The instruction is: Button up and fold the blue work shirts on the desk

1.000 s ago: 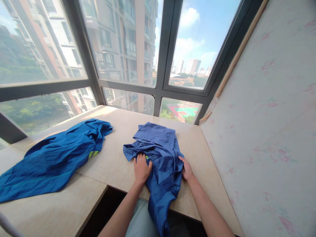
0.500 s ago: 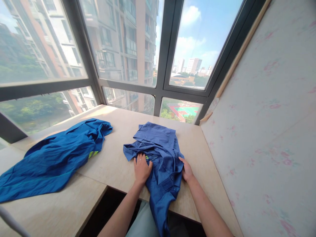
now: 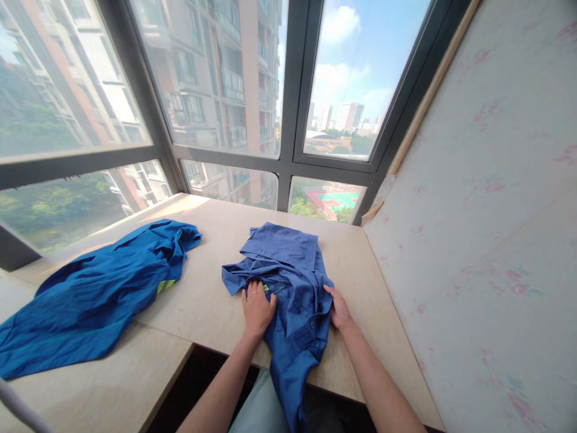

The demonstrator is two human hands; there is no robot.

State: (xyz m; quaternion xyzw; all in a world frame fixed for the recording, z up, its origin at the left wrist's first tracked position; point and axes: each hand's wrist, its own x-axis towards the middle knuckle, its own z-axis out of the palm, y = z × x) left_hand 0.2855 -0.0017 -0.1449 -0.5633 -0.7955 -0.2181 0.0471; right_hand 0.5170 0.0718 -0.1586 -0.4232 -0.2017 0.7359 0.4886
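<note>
A crumpled blue work jacket [image 3: 295, 300] lies before me on the ledge, its far part in a flat fold. One narrow length of it hangs over the front edge towards my lap, and a button shows near its right side. My left hand [image 3: 258, 310], with a ring on one finger, has its fingertips tucked into the cloth by a small yellow-green strip [image 3: 265, 288]. On the opposite side my right hand [image 3: 339, 308] pinches the jacket's right edge; its lower fingers are partly hidden under the cloth.
A second blue garment [image 3: 103, 294] with a yellow-green patch is spread over the left of the beige ledge [image 3: 207, 294]. Dark window frames [image 3: 283, 120] stand behind, and a flowered wall [image 3: 473, 240] bounds the right. A dark gap opens below the ledge's front edge.
The whole view has shifted slightly, with things a little further left in the picture. Both hands stay at the same places on the jacket, which looks unchanged.
</note>
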